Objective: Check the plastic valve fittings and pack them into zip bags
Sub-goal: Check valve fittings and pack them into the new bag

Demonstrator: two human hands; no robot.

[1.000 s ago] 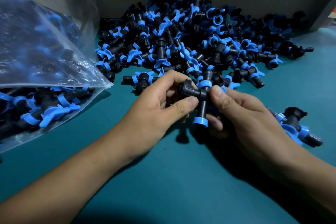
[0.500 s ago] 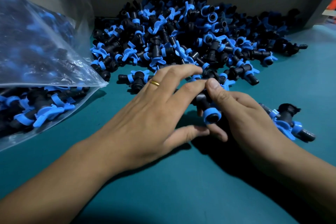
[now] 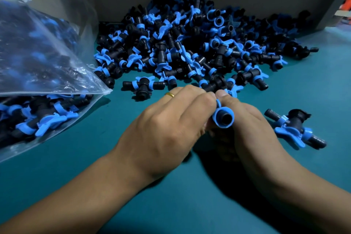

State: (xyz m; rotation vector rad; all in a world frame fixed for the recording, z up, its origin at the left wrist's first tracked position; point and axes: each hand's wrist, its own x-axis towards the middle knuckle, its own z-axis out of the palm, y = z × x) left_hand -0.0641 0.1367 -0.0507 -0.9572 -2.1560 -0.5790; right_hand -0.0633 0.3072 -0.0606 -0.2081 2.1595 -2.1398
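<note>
A black valve fitting [image 3: 223, 118] with blue rings is held between both hands just in front of the pile, its blue-ringed open end facing me. My left hand [image 3: 167, 129], a gold ring on one finger, curls its fingers over the fitting from the left. My right hand [image 3: 247, 131] grips it from the right, thumb on top. A large pile of black and blue fittings [image 3: 190, 43] lies behind. At the left lies an open clear zip bag [image 3: 47, 74] partly filled with fittings.
One loose fitting [image 3: 296, 129] lies on the teal table [image 3: 171, 205] right of my right hand. Another loose one [image 3: 142, 86] lies at the pile's near edge. A dark wall stands behind the pile.
My left hand, spread flat over the fitting half a second ago, has closed its fingers round it. The fitting has turned so that its blue-ringed end faces me.
</note>
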